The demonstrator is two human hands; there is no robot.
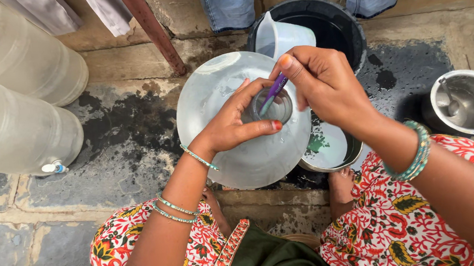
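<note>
Left hand (236,121) is what I see first from the head camera: it curls around the mouth of the big clear water jug (233,151), thumb lying along the near side of the opening and fingers wrapped over the far rim, so it is closed on the neck. Right hand (320,83) is pinched shut on a purple brush (273,93), thumb and forefinger meeting on the handle, and the brush slants down into the jug's opening between my two hands. I cannot tell how far in its tip goes.

Looking around the jug, it stands upright on the wet stone floor (126,139) between my knees, seen from straight above. Just behind it sits a black bucket (348,21) with a clear plastic measuring jug (280,37) leaning at its near rim. Touching the water jug's right side is a steel pot (330,149) holding pale liquid. Well apart at the right stands a steel vessel (471,102) with a ladle inside. At the left two large translucent water cans (4,93) lie on their sides, one with a small tap.
</note>
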